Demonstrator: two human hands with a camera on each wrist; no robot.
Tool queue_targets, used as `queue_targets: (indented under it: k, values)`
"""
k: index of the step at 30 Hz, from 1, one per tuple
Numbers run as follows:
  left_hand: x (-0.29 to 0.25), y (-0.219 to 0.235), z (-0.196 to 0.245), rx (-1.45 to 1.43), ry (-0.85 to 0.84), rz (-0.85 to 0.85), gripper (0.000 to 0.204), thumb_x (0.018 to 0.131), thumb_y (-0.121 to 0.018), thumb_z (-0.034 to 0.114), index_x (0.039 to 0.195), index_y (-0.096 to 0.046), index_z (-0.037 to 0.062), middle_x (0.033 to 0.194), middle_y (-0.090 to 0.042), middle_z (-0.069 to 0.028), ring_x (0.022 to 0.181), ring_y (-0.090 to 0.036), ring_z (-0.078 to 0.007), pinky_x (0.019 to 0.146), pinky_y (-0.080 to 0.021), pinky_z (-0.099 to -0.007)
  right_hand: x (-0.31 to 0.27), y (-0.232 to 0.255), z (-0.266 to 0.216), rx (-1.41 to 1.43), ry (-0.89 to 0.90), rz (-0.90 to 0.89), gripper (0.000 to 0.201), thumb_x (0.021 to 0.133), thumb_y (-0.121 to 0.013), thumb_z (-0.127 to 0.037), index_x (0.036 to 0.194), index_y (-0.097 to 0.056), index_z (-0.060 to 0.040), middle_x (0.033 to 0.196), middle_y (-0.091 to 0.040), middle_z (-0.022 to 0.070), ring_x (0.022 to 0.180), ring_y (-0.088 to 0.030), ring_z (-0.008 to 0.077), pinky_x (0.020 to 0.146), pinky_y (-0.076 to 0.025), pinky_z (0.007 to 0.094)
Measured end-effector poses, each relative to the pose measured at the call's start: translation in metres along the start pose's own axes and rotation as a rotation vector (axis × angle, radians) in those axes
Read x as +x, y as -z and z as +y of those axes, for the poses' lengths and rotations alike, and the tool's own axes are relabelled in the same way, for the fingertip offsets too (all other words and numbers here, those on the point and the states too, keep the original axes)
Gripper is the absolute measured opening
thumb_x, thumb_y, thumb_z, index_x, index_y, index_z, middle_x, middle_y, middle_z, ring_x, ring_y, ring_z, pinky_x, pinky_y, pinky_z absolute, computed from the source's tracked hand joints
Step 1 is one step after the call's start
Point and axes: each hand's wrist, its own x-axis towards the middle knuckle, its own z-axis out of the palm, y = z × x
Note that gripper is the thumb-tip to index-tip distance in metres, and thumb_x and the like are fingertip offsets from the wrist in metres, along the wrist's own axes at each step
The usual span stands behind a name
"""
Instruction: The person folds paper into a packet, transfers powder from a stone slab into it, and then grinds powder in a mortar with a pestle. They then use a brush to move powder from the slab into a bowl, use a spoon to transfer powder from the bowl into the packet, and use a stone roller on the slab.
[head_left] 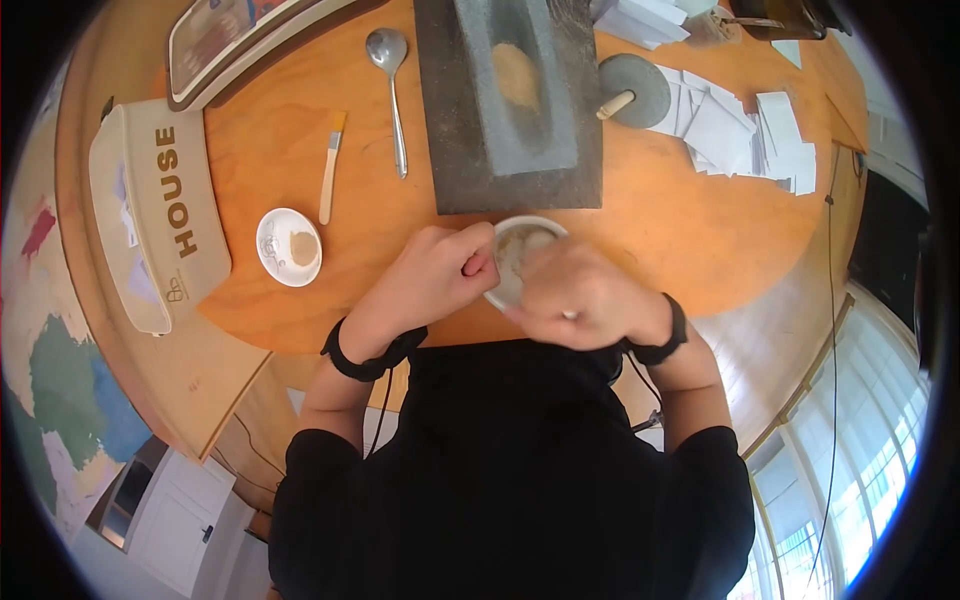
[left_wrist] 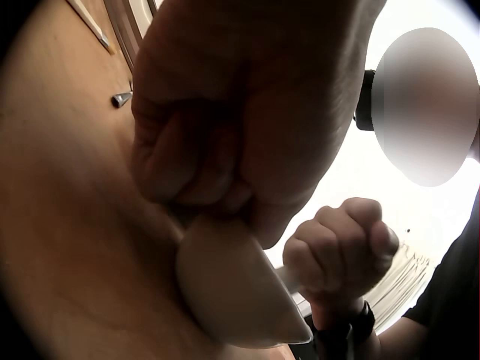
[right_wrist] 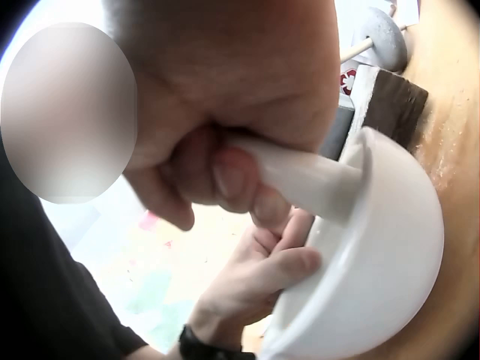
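Note:
Close to the table's near edge, a white mortar [right_wrist: 397,247] is between both hands, with some pale material [head_left: 512,245] inside it. My left hand [head_left: 440,270] grips its rim from the left, the thumb over the inner side in the right wrist view. Wrapped in the fingers of my right hand [head_left: 585,295] is a thick white pestle [right_wrist: 304,180], which slants down into the mortar; its tip is hidden behind the rim in the right wrist view. Part of the mortar is covered by the right hand in the head view.
Just beyond the mortar, a stone trough [head_left: 545,150] with tan powder stands on a dark slab [head_left: 450,185]. A stone wheel [head_left: 645,85] and papers [head_left: 715,130] lie right; a spoon [head_left: 386,48], brush [head_left: 330,165], small white dish [head_left: 270,250] and HOUSE bin [head_left: 165,190] left.

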Motion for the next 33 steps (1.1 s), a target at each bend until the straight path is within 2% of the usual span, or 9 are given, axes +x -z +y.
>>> queue_targets:
  k: [3,7,11,17,18,21,24,27,33]
  values:
    - [0.005,0.002,0.003,0.037,-0.003,0.02,0.029,0.076,-0.068,0.0,0.071,-0.04,0.0027,0.058,-0.044,-0.0104,0.051,-0.044,-0.0256,0.049,-0.039,-0.0321,0.007,-0.028,0.01,0.096,0.111,0.035,0.04,0.081,-0.067,0.001,0.053,-0.04,-0.0074,0.05,-0.037,0.0074,0.047,-0.04,0.0302,0.048,-0.031,0.0401]
    - [0.0,0.002,0.003,-0.036,0.048,0.058,0.029,0.08,-0.07,0.003,0.073,-0.041,0.0029,0.057,-0.042,-0.0076,0.051,-0.042,-0.0193,0.049,-0.038,-0.0315,-0.011,-0.013,-0.006,0.069,0.004,-0.198,0.035,0.084,-0.066,-0.007,0.057,-0.044,-0.007,0.052,-0.041,0.0093,0.052,-0.046,0.0307,0.049,-0.034,0.0419]
    - [-0.015,0.017,0.008,-0.061,0.13,0.022,0.033,0.085,-0.072,0.008,0.074,-0.041,0.0026,0.057,-0.043,-0.0027,0.053,-0.042,-0.0118,0.049,-0.037,-0.0298,-0.009,-0.014,-0.031,-0.084,0.177,-0.153,0.04,0.083,-0.07,-0.009,0.055,-0.04,-0.0087,0.051,-0.041,0.0044,0.05,-0.046,0.0245,0.048,-0.034,0.0378]
    - [-0.032,0.015,0.013,-0.375,0.101,-0.36,0.035,0.102,-0.051,0.028,0.078,-0.05,0.0034,0.06,-0.044,-0.0036,0.055,-0.039,-0.0091,0.05,-0.035,-0.0258,-0.002,-0.035,-0.032,-0.239,0.273,-0.157,0.027,0.075,-0.071,-0.01,0.058,-0.049,-0.0082,0.051,-0.042,0.0014,0.053,-0.047,0.0198,0.051,-0.036,0.0334]
    - [-0.034,0.015,0.012,-0.52,0.227,-0.531,0.041,0.106,-0.041,0.035,0.081,-0.054,0.0053,0.062,-0.046,0.0005,0.057,-0.04,-0.0063,0.052,-0.035,-0.0244,-0.001,-0.037,-0.031,-0.26,0.284,-0.147,0.024,0.073,-0.07,-0.01,0.058,-0.051,-0.0082,0.052,-0.042,0.0012,0.053,-0.047,0.0196,0.052,-0.036,0.033]
    - [-0.036,0.004,0.009,-0.809,0.335,-0.478,0.041,0.107,-0.039,0.034,0.082,-0.055,0.0052,0.063,-0.046,0.0053,0.058,-0.039,-0.0051,0.052,-0.034,-0.0241,0.002,-0.043,-0.031,-0.331,0.319,-0.107,0.032,0.076,-0.075,-0.011,0.059,-0.048,-0.0102,0.055,-0.039,-0.0002,0.053,-0.042,0.0174,0.051,-0.035,0.0298]
    - [-0.034,-0.016,0.009,-0.952,0.275,-0.346,0.041,0.106,-0.04,0.036,0.083,-0.057,0.0062,0.066,-0.046,0.0085,0.057,-0.04,-0.003,0.05,-0.033,-0.0223,0.005,-0.052,-0.032,-0.39,0.328,-0.068,0.03,0.075,-0.076,-0.014,0.059,-0.05,-0.0114,0.056,-0.042,-0.0006,0.058,-0.045,0.0171,0.053,-0.036,0.0302]
    - [-0.042,-0.036,-0.016,-1.213,0.415,-0.355,0.041,0.104,-0.043,0.037,0.094,-0.062,0.0027,0.075,-0.055,0.0051,0.068,-0.048,-0.0024,0.057,-0.04,-0.0223,0.006,-0.054,-0.032,-0.429,0.319,-0.104,0.03,0.074,-0.076,-0.017,0.059,-0.05,-0.0122,0.058,-0.045,-0.0006,0.061,-0.046,0.0175,0.056,-0.036,0.0304]
    - [-0.04,-0.04,-0.013,-1.238,0.345,-0.367,0.036,0.104,-0.045,0.033,0.087,-0.063,0.0067,0.08,-0.06,0.004,0.072,-0.051,-0.0026,0.06,-0.041,-0.0223,0.011,-0.059,-0.037,-0.408,0.257,-0.281,0.029,0.076,-0.076,-0.018,0.062,-0.052,-0.0103,0.065,-0.05,0.0008,0.068,-0.049,0.0203,0.059,-0.039,0.0318]
